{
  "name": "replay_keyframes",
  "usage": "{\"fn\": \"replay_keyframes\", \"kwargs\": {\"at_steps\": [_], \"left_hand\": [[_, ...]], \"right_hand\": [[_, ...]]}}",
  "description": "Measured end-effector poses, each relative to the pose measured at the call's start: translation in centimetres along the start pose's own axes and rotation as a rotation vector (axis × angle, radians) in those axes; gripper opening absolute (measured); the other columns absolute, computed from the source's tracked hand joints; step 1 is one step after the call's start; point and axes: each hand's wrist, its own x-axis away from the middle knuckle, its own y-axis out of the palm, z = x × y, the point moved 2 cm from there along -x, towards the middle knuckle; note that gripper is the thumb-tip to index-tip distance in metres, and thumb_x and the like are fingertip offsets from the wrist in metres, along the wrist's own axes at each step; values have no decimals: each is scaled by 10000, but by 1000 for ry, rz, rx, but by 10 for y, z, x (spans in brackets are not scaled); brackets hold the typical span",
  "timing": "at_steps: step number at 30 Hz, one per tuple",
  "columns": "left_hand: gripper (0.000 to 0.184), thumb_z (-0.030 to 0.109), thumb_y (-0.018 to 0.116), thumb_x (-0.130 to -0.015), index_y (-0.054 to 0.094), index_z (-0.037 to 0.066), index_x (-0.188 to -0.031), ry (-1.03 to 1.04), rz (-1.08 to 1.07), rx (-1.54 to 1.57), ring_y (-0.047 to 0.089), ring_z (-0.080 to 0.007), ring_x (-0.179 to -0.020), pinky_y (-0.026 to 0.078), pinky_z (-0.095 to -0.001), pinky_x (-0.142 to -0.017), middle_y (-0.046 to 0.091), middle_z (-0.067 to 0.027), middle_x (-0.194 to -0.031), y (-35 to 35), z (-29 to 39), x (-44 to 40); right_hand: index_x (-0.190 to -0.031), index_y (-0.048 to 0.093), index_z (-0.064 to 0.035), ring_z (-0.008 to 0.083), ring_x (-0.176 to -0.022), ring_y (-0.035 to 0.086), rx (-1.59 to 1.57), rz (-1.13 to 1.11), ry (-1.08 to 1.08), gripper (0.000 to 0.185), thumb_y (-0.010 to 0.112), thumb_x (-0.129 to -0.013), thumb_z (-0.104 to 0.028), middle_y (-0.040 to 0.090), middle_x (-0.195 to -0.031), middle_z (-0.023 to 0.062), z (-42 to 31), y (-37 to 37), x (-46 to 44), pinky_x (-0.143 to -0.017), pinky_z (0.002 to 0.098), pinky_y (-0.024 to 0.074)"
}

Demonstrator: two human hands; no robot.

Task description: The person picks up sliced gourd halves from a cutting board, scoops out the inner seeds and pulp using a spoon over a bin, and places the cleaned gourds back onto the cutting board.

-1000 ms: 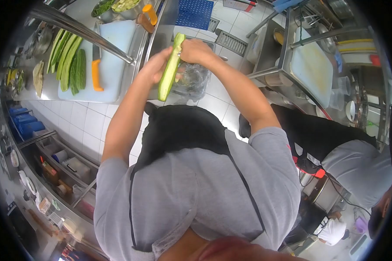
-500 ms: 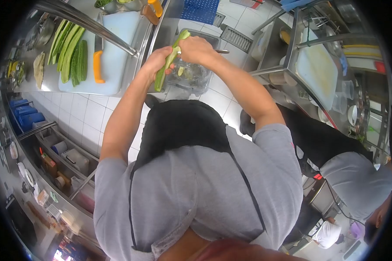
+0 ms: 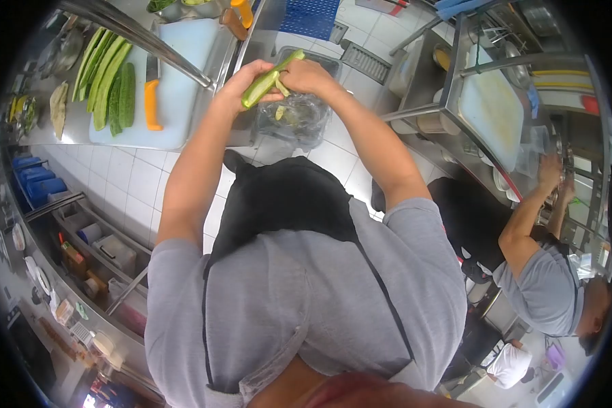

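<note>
Left hand: The left hand cups the green piece from beneath, fingers closed around its near part; a palm-wide cradle like this should spread the pressure and lessen the chance of snapping it.
Right hand: The right hand has its fingers curled closed at the far end; whether they pinch a tool or only flesh is hidden.
Stroke: The step looks like drawing out the soft core. Best done, I judge, with light, even passes along the hollow, shallow enough to spare the skin, the left hand bracing behind the spot being worked.
Green piece: Long, slim and tilted, with a pale green, moist-looking inner face; likely slippery and brittle where thin.
Loose strip: A pale strip hangs off its side, by the right hand.
Place: Held in the air just beyond the right edge of the table, near its near right corner, close to the clear bag. Keeping it low over the bag's mouth should catch scraps.
</note>
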Motion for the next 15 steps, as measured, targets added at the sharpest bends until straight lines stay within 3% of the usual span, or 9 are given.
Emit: {"fn": "replay_keyframes", "kwargs": {"at_steps": [1, 2, 5, 6, 12, 15], "left_hand": [[327, 268, 550, -937, 602, -4, -1110, -16, -68, 2, 679, -229, -860, 620, -380, -824, 655, -130, -1010, 7, 5, 9], [448, 260, 555, -940, 538, -5, -1300, 9, -33, -46, 671, -252, -934, 587, -339, -813, 636, -139, -1156, 11, 7, 23], [488, 229, 555, -945, 490, 7, -1375, 71, -177, -30, 668, -234, -948, 553, -312, -775, 624, -140, -1199, 9, 3, 28], [489, 185, 543, -945, 473, 10, -1396, 90, 0, -19, 664, -222, -940, 520, -289, -740, 626, -134, -1203, 14, 2, 29], [466, 120, 504, -947, 460, -1, -1395, 127, 110, 67, 650, -227, -925, 536, -291, -753, 614, -165, -1208, 0, -11, 5], [487, 87, 495, -938, 428, -37, -1404, 141, 43, 162, 656, -265, -970, 570, -339, -825, 594, -201, -1230, 3, -16, 5]], "right_hand": [[-1015, 722, -34, 397, -998, 667, 11, 34, 15, 371, 532, -833, -294, 691, -1035, 249, 5, -3, 1, -884, 465, 515], [-1016, 726, -31, 393, -1007, 669, 18, 70, 31, 362, 561, -817, -284, 696, -1040, 241, 9, -6, 0, -889, 460, 520], [-1009, 725, -14, 390, -1019, 670, 41, 118, 31, 332, 586, -802, -233, 696, -1046, 241, 22, 0, -13, -895, 458, 527], [-1005, 722, -7, 390, -1021, 669, 53, 119, 21, 320, 583, -803, -212, 694, -1047, 245, 23, 2, -13, -895, 460, 528], [-997, 716, 6, 402, -1013, 669, 55, 143, 0, 282, 586, -797, -144, 693, -1037, 252, 14, 4, -9, -883, 466, 537], [-990, 716, 7, 393, -1006, 676, 61, 145, 25, 276, 588, -804, -151, 697, -1027, 248, 11, -2, -7, -878, 468, 540]]}}
